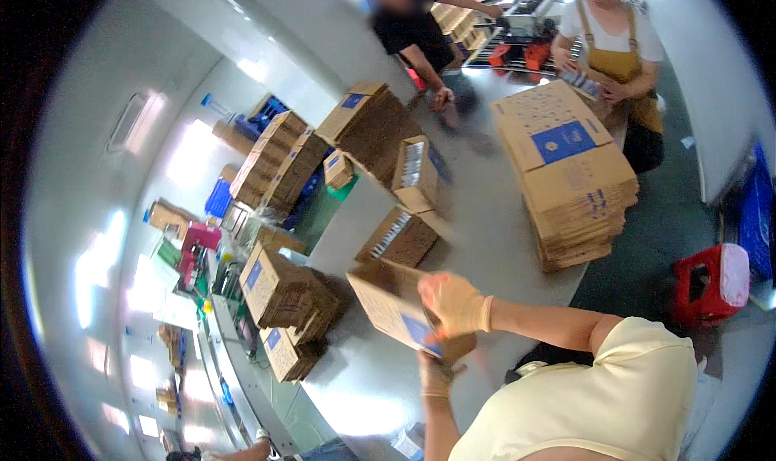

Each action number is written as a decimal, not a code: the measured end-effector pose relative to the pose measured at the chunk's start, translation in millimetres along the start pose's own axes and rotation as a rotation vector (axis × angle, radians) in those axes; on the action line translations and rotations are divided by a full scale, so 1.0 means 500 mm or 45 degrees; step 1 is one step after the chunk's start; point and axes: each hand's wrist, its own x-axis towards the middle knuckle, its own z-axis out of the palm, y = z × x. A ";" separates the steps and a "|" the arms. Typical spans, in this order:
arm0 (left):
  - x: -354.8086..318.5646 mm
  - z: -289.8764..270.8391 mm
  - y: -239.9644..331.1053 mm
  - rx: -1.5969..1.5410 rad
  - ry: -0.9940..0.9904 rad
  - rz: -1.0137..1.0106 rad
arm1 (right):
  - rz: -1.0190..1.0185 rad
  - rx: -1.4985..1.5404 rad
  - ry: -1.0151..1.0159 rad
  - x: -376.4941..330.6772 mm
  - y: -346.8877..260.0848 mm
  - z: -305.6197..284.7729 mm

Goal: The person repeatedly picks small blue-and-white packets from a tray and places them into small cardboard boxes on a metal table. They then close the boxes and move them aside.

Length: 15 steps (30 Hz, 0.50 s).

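An open, lidless-looking cardboard box (388, 307) with a blue printed patch is held tilted over the grey table (356, 396). My right hand (457, 303), in a pale knit glove with orange fingers, is closed on its upper side wall. Gloved the same way, my left hand (437, 374) grips the lower corner near the blue patch; some of its fingers are hidden. Only brown cardboard shows in the visible part of the box's inside. Just beyond it lies a carton (396, 236) with a row of silvery packs in it, and behind that stands another filled carton (416, 174).
A tall stack of flattened cartons (566, 162) stands on the table's right. More cartons (283, 291) are piled at left. Two co-workers are across the table, one in a mustard apron (614, 65) handling packs, one in black (412, 33). A red stool (711, 283) stands at right.
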 end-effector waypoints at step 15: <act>-0.113 -0.121 -0.098 0.924 1.512 1.221 | -1.041 -0.053 -0.752 -0.118 -0.002 0.293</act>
